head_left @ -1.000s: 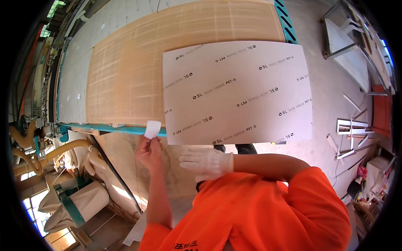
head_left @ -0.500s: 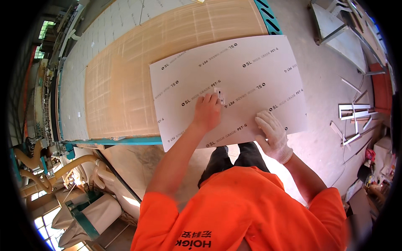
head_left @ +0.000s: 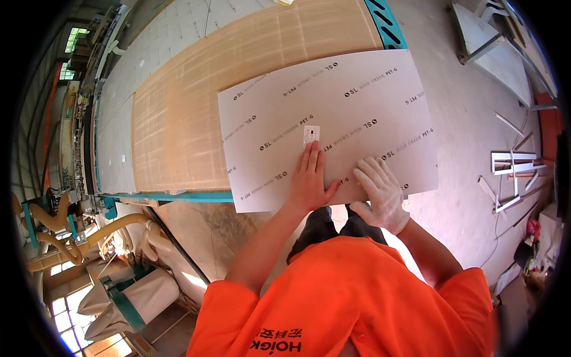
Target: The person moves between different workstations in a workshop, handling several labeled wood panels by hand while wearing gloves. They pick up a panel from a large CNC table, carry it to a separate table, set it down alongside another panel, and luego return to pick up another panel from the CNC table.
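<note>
The bare left hand point(head_left: 307, 183) lies palm down on a white printed sheet point(head_left: 357, 89). Its four fingers point(head_left: 306, 157) are stretched out nearly straight and lie close together, pointing away from the body, with the thumb spread well out to the right. The fingertips touch the lower end of a small white label point(head_left: 311, 132), which lies flat on the sheet a little left of its middle (the label's dark mark shows clear of the fingertips). Nothing is pinched between the fingers and thumb.

The right hand point(head_left: 383, 199), in a pale knitted glove, rests over the sheet's near edge, to the right of the left hand and apart from it. Its fingers are lightly bent and lie side by side on the sheet, and its thumb points off to the left, away from them; no object shows in its grasp. How firmly either hand presses, I cannot tell.

The sheet overlaps the right part of a large tan panel point(head_left: 178, 143), its near edge reaching toward the person's orange shirt point(head_left: 333, 279). The panel lies on a worktop with a teal edge point(head_left: 208, 196), and a grey-white board point(head_left: 113, 134) shows past the panel's left end. White strips point(head_left: 514, 169) lie on the floor at the right.
</note>
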`<state>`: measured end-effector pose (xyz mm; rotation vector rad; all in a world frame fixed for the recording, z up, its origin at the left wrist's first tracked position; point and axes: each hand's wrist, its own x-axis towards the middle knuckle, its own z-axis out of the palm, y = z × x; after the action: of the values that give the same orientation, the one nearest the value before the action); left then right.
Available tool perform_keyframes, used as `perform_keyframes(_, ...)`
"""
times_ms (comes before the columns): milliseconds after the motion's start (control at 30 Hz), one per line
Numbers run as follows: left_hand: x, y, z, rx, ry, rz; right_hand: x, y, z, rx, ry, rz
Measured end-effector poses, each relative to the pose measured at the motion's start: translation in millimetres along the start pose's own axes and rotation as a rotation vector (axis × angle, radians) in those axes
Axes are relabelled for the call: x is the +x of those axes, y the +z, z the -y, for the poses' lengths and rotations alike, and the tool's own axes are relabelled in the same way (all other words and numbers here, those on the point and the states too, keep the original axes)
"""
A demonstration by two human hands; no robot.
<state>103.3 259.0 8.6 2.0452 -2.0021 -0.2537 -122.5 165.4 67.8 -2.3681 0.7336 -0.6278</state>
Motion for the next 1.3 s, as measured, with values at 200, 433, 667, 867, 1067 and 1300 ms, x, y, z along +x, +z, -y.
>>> perform_keyframes(200, 47.6, -0.4, 9.1, 0.011, -0.125, -0.076, -6.9, 10.2, -1.4, -0.061, -0.065, -0.011)
perform_keyframes(433, -26.9, 4.6, -12.8, -0.124, -0.023, -0.004, -6.8, 6.8, -18.7, 0.001, -0.091, 0.055)
perform_keyframes(667, -125.7, -30.8, 135.5, -0.259, -1.096, -0.368, 20.1, -44.3, -121.5, -0.318, 0.793, -0.382)
perform_keyframes(867, -125.9, -33.6, 148.1, -0.574, -1.126, -0.127, 18.8, -55.4, -204.3, 0.596, 1.025, -0.211)
perform_keyframes(1067, -134.2, -80.4, 75.8, -1.27, -1.124, -0.154, 19.7, -104.5, -172.8, 0.658, 1.125, -0.365)
perform_keyframes(1300, -85.0, -76.4, -24.4, -1.28, -0.916, -0.405, -47.3, -195.9, -229.6, 0.844, 0.848, -0.761)
